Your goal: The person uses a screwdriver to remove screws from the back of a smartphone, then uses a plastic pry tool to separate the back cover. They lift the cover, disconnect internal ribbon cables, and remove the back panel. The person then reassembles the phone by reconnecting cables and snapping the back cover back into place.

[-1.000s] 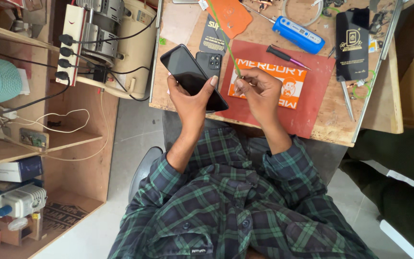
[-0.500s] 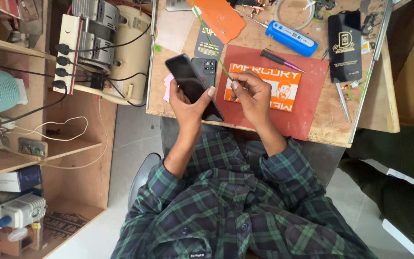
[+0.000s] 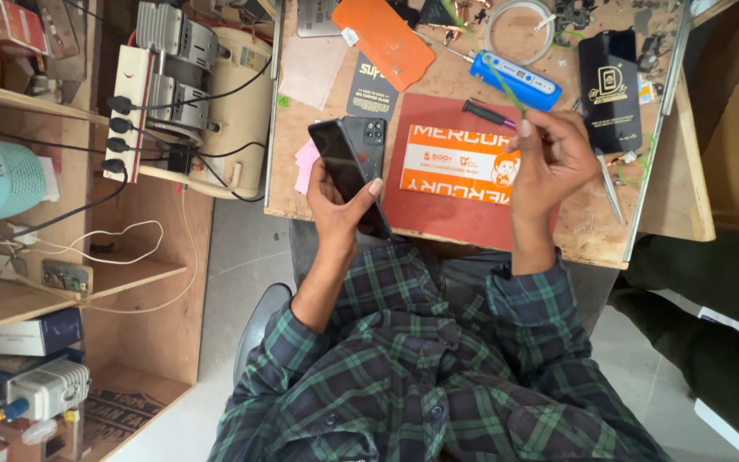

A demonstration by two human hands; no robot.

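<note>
My left hand (image 3: pixel 340 204) grips a black smartphone (image 3: pixel 343 168) by its lower end, tilted, at the front edge of the wooden workbench (image 3: pixel 446 81). A second dark phone (image 3: pixel 370 139) lies back-up on the bench just beyond it. My right hand (image 3: pixel 552 162) is over the red work mat (image 3: pixel 438 214), pinching a thin green strip (image 3: pixel 498 75) that slants up and to the left. The two hands are apart, the mat's orange label between them.
On the bench lie a blue screwdriver (image 3: pixel 514 77), an orange plastic piece (image 3: pixel 384 38), a black packet (image 3: pixel 605 79), a thin dark-handled tool (image 3: pixel 484 111) and tweezers (image 3: pixel 611 193). A power strip (image 3: pixel 126 111) and a machine (image 3: pixel 207 94) stand left. Another person's dark-trousered leg (image 3: pixel 712 334) is at right.
My right hand has moved right, away from the phone, carrying the green strip with it. My left hand still holds the phone, and the view has shifted.
</note>
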